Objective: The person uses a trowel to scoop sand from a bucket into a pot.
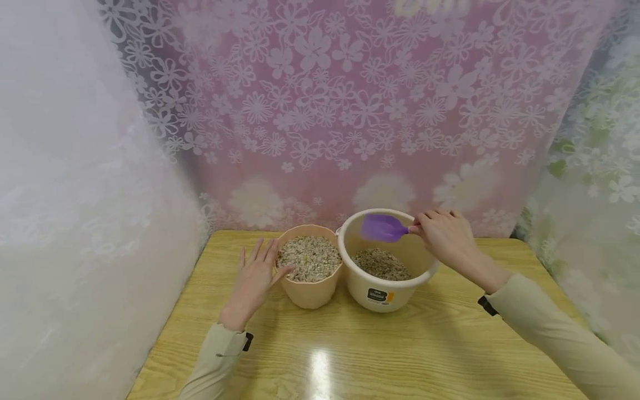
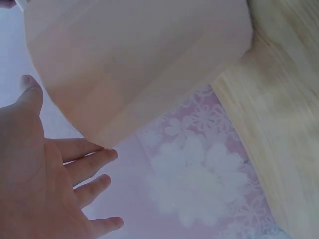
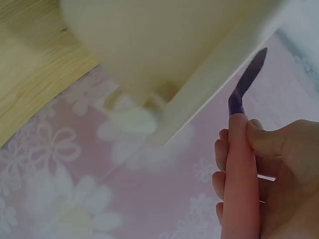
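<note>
On the wooden tabletop [image 1: 400, 355] a white bucket [image 1: 382, 291] and a fuller peach pot [image 1: 310, 291] touch, both holding grain. The left hand [image 1: 255, 280] rests flat-fingered against the pot, seemingly steadying it; the right hand [image 1: 445, 236] pinches a purple scoop [image 1: 382, 228] above the bucket.

The head view looked down and forward over the whole surface [image 1: 350, 344]. Both wrist views sat close beside the two tubs, sharing the flowered backdrop [image 2: 199, 179].
</note>
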### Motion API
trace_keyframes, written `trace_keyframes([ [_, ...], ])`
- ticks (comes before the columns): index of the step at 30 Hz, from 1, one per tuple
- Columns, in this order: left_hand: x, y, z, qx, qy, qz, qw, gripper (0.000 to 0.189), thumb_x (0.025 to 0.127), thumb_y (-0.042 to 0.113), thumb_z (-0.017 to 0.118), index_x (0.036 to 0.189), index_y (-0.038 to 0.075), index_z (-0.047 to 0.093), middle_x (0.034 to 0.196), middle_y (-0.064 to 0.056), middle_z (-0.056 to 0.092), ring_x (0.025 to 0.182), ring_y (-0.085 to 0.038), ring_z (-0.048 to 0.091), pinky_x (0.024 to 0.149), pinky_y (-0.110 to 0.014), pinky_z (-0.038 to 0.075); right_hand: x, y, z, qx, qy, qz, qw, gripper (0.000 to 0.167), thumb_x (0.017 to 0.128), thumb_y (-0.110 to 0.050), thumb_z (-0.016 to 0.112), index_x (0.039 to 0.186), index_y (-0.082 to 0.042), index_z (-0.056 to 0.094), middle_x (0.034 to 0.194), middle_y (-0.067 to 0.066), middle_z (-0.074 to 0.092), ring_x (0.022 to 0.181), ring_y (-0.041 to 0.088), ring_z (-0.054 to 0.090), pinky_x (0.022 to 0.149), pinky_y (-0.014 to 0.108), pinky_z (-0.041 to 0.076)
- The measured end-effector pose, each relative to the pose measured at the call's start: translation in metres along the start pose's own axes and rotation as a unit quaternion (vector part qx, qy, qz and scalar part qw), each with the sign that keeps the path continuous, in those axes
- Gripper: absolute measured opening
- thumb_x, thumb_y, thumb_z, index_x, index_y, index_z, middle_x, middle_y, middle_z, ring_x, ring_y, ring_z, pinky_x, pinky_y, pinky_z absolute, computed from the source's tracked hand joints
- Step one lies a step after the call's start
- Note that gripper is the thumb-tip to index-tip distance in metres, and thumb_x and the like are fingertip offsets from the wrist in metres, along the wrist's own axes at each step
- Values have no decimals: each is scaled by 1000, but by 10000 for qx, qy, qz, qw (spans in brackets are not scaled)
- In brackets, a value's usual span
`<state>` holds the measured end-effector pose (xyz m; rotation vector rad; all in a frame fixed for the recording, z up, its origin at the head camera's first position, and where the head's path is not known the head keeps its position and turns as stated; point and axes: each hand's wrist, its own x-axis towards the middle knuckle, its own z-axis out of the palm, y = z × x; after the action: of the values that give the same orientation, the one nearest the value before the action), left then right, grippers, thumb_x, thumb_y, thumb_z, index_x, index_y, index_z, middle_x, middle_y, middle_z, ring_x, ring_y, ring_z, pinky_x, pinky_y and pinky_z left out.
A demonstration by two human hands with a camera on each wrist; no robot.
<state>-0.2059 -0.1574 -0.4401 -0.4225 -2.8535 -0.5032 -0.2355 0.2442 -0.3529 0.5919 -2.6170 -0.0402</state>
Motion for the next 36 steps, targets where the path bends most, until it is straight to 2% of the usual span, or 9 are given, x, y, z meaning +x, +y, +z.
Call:
trace_keyframes([
  [5, 14, 23, -6, 102, -18, 118, 9999, 82, 101, 58, 51, 160, 7, 28, 163, -15, 32, 155, -35, 15, 122, -65, 7, -3, 10, 12, -751, 650, -626, 9931, 25, 90, -24, 76, 81, -5, 63, 79, 9, 67, 68, 25, 49, 61, 34, 34],
  [9, 28, 50, -6, 66, 11, 451, 9990, 82, 100, 57, 53, 160, 7, 30, 163, -14, 33, 154, -36, 20, 122, -64, 10, -2, 14, 23, -1135, 1033, -1030, 9828, 27, 86, -22, 78, 81, -2, 61, 80, 12, 66, 69, 27, 52, 61, 35, 34],
  [12, 35, 71, -5, 187, -42, 678, 9975, 84, 99, 60, 51, 161, 7, 27, 165, -12, 29, 154, -34, 19, 123, -62, 10, 1, 13, 30, -1257, 1055, -1137, 9799, 28, 83, -23, 81, 85, -1, 64, 85, 14, 68, 75, 30, 59, 63, 36, 39],
  [16, 41, 94, 1, 249, -93, 917, 9954, 89, 99, 63, 48, 162, 5, 22, 167, -12, 23, 156, -30, 15, 123, -60, 12, 7, 8, 35, -1487, 835, -1241, 9775, 28, 81, -24, 82, 88, -1, 68, 89, 14, 70, 81, 31, 62, 69, 39, 44],
  [19, 43, 105, 7, 282, -220, 1023, 9941, 94, 99, 66, 43, 163, 4, 13, 169, -14, 13, 156, -28, 8, 123, -61, 12, 11, 4, 37, -1969, 620, -1401, 9684, 19, 82, -17, 83, 88, -3, 71, 90, 12, 70, 84, 30, 62, 78, 41, 49],
  [23, 44, 113, 17, 518, -325, 1054, 9926, 100, 98, 71, 37, 162, 1, 6, 169, -15, 2, 156, -27, 3, 123, -60, 10, 18, 0, 40, -2623, 300, -1577, 9515, 8, 85, -8, 82, 83, -5, 75, 84, 10, 69, 82, 27, 59, 83, 39, 48],
  [26, 45, 115, 22, 624, -284, 1058, 9920, 102, 96, 73, 37, 161, -2, 12, 168, -17, 7, 156, -28, 6, 123, -61, 12, 22, -4, 44, -2857, 78, -1665, 9437, 15, 85, -7, 81, 73, -7, 73, 77, 7, 67, 76, 25, 54, 78, 36, 44],
  [31, 45, 115, 27, 611, -325, 997, 9926, 103, 95, 76, 36, 160, -3, 19, 167, -18, 16, 156, -29, 11, 123, -60, 13, 25, -9, 52, -3011, -37, -1762, 9371, 35, 87, -7, 78, 57, -8, 61, 67, 6, 66, 68, 23, 50, 73, 33, 39],
  [36, 46, 116, 30, 651, -294, 1033, 9921, 103, 94, 77, 33, 160, -1, 19, 167, -17, 17, 156, -28, 12, 123, -59, 15, 24, -8, 61, -3065, -164, -1699, 9364, 38, 88, -9, 77, 55, -9, 59, 67, 5, 68, 68, 24, 51, 73, 33, 38],
])
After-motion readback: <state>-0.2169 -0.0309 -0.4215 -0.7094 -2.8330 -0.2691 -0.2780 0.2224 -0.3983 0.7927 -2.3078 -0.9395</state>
